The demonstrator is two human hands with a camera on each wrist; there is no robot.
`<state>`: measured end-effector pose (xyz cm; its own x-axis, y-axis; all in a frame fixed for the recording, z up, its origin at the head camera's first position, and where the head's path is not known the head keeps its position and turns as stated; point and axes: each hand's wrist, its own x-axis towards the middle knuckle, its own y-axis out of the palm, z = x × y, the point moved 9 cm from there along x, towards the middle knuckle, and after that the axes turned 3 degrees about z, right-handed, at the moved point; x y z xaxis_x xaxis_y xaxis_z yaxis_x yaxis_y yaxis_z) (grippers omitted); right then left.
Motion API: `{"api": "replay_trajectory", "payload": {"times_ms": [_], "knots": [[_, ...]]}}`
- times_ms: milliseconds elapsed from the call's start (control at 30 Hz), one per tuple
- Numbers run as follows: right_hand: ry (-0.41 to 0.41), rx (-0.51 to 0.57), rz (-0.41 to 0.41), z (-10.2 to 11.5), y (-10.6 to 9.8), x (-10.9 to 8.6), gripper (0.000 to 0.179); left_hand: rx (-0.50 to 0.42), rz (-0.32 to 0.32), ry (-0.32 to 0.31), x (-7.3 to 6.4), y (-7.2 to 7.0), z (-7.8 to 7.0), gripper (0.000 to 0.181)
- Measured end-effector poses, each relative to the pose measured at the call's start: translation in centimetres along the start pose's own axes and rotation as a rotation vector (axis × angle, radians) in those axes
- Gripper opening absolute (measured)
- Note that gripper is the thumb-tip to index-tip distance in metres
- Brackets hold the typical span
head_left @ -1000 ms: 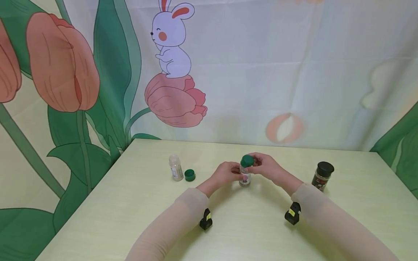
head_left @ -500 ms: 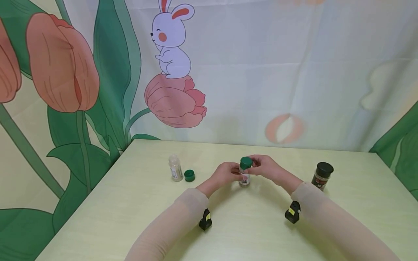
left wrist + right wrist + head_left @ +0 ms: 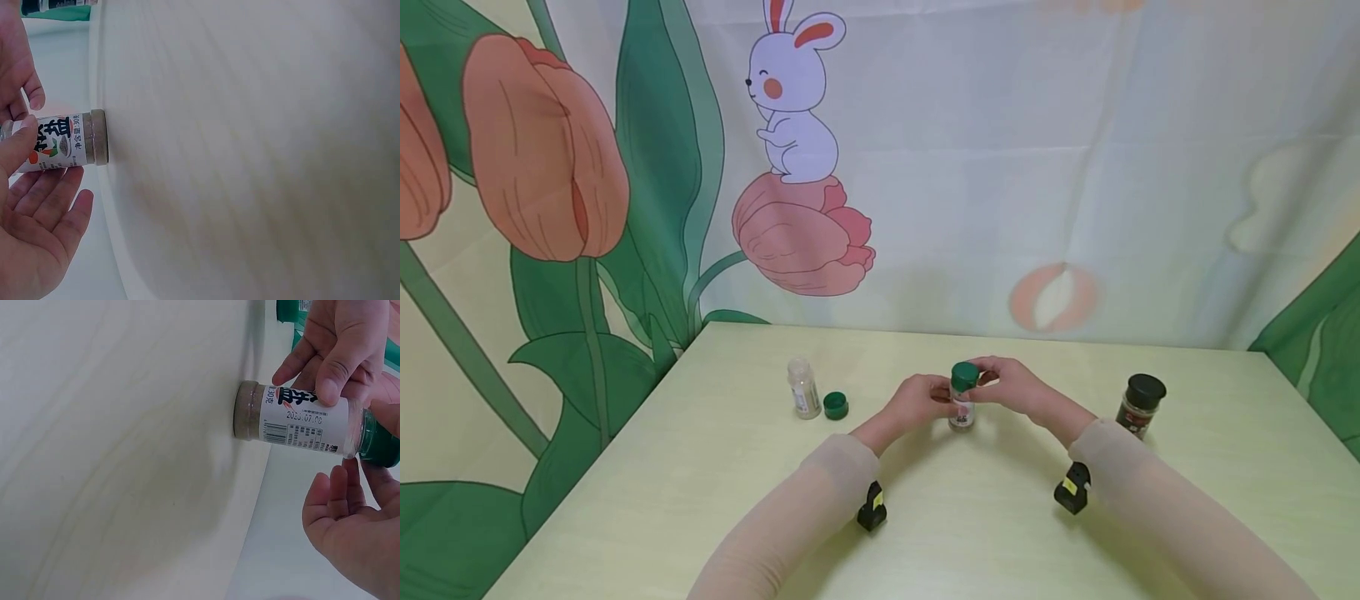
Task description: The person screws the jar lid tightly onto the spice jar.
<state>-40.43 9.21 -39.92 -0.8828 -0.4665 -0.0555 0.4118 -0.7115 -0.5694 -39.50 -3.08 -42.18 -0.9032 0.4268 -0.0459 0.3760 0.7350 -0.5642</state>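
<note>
Place: indoor tabletop recording set; the kind of room cannot be told. Furnishing: one pale wood-grain table point(image 3: 970, 517). Backing: one creased cloth backdrop point(image 3: 970, 167) behind the table, printed with coral tulips point(image 3: 546, 158), green leaves point(image 3: 658, 125) and a white rabbit point(image 3: 803, 142). Equipment: small black camera point(image 3: 872, 508), yellow-labelled, at each wrist.

I see a plain pale-beige left sleeve point(image 3: 790, 521), finely creased near its lower end. Just beside its cuff point(image 3: 850, 456) sits a small black block point(image 3: 870, 513) with a yellow patch point(image 3: 878, 499) (too tiny to read from my station). To that sleeve's right, the right sleeve point(image 3: 1180, 504) matches, with a similar yellow-marked second block point(image 3: 1072, 492). Beyond the left sleeve's cuff, both hands point(image 3: 913, 403) are bare.
</note>
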Motion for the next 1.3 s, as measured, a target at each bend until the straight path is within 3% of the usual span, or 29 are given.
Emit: {"api": "replay_trajectory", "payload": {"times_ms": [167,400,700,1133,1300], "knots": [[0.009,0.035,0.02,-0.4,0.3,-0.1,0.058,0.004,-0.003,0.007,0.0,-0.1,0.0,0.038],[-0.033,0.218,0.079,-1.3,0.9,-0.4,0.06,-0.007,0.001,-0.011,0.0,0.0,0.0,0.041],[-0.024,0.337,0.138,-1.6,1.4,-0.7,0.059,-0.012,0.003,0.003,0.2,0.2,0.3,0.042],[-0.024,0.307,0.098,-2.2,1.2,-0.3,0.055,-0.003,-0.003,-0.005,0.0,0.2,0.3,0.042],[-0.06,0.268,0.079,-1.7,1.0,-0.2,0.055,-0.001,-0.006,0.002,0.0,0.0,0.2,0.042]]}}
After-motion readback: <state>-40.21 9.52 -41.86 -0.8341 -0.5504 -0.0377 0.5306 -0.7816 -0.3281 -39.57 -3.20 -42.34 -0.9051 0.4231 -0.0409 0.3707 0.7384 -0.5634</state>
